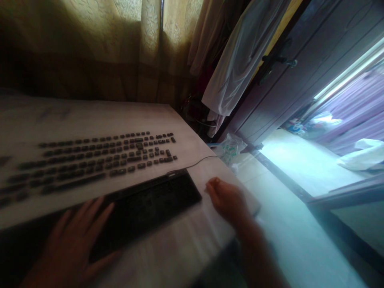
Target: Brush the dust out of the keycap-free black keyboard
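A black keyboard base (150, 204) with its keycaps off lies along the near side of the pale table. My left hand (75, 240) rests over the left part of the base, fingers spread. Just right of the base's right end is my right hand (223, 196), its fingers curled closed at the table's right edge; what they hold, if anything, is hidden. Beyond the base, loose black keycaps (96, 154) are laid out in rows like a keyboard layout. The picture is blurred toward the left and bottom.
From the base a thin cable (201, 161) runs over the right edge of the table (120, 114). A clear plastic bag (230, 148) hangs or lies beside that edge. Curtains (99, 44), hanging white clothes (237, 60) and an open door (288, 76) stand behind; tiled floor (288, 208) is at right.
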Demonstrator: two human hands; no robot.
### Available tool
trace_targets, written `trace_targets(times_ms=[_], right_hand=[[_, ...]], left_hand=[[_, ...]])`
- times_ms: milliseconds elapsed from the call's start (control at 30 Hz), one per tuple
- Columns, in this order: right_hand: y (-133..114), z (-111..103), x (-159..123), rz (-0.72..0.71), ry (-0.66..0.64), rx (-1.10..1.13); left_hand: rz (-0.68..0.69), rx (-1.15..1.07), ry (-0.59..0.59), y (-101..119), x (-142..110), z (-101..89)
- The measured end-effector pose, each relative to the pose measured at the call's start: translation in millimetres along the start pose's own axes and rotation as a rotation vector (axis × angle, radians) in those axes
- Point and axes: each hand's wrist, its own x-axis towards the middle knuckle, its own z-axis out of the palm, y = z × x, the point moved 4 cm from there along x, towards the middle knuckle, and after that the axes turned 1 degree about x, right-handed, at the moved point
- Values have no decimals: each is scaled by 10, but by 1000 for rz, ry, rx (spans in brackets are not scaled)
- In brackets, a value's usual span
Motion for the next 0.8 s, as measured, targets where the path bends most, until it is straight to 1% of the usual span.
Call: trace_targets(times_ms=[67,133,167,233,300,333,433,500,533,633,700,767,800], right_hand=[[-45,-43,-19,-18,56,35],[-116,-53,-50,-49,123,133],[-149,-36,-65,-64,130,190],[-192,39,-87,-87,62,244],[-181,98,-96,-84,-4,198],[-158,104,-95,-72,-10,158],[-101,42,-85,-24,33,82],[-125,-4,-89,-28,63,63],[-157,-11,-96,-51,63,88],[-231,36,-124,-121,-13,204],[-197,48,-120,-82,-24,149],[-127,-25,-85,16,91,60],[-114,-63,-58,40,130,77]], left_hand=[[-10,1,-18,-13,-7,18],[-14,1,-38,-26,-13,37],[-12,-3,-41,-30,-16,43],[-16,-14,-46,-38,-22,55],[-31,-31,-56,-47,-31,75],[-41,-42,-68,-52,-35,89],[-71,-76,-106,-67,-38,123],[-85,-90,-124,-69,-28,117],[-90,-95,-127,-66,-18,102],[-91,-105,-143,-46,13,39],[-91,-108,-143,-31,26,-7],[-79,-110,-149,-12,30,-37],[-75,-110,-151,-5,29,-46]])
